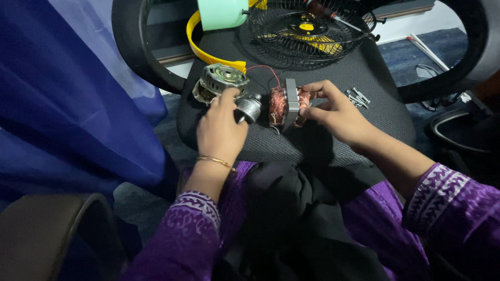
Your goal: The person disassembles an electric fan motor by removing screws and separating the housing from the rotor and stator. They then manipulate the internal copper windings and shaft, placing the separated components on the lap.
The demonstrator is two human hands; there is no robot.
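The left hand (221, 130) has its fingers curled closed around a small grey metal rotor (249, 108), a short cylinder with a stub shaft; thumb and forefinger pinch the near end of it, and the free end points right, toward the stator. The right hand (336, 112) is closed lightly on the stator (288, 106), a block of copper windings with a grey laminated core through its middle. The thumb sits on the near side and the fingertips on the far side, so the stator stands on edge on the mesh seat (323, 73).

Key relation: the rotor lies just left of the stator, close to it, with a narrow gap between the two; contact cannot be confirmed. The rotor's long axis runs roughly left to right, in line with the stator's open face. The left hand is the nearer hand to the rotor; the right hand is the nearer to the stator.

Outward from the hands: a round metal motor end cover (219, 80) rests on the seat just beyond the left fingers, touching or nearly touching them. A thin red wire (263, 68) arcs from the cover area to the stator. A small heap of screws (357, 97) lies just right of the right fingertips. Farther back lie a black fan grille (312, 26), a yellow band (205, 52) and a pale green cylinder (223, 13).
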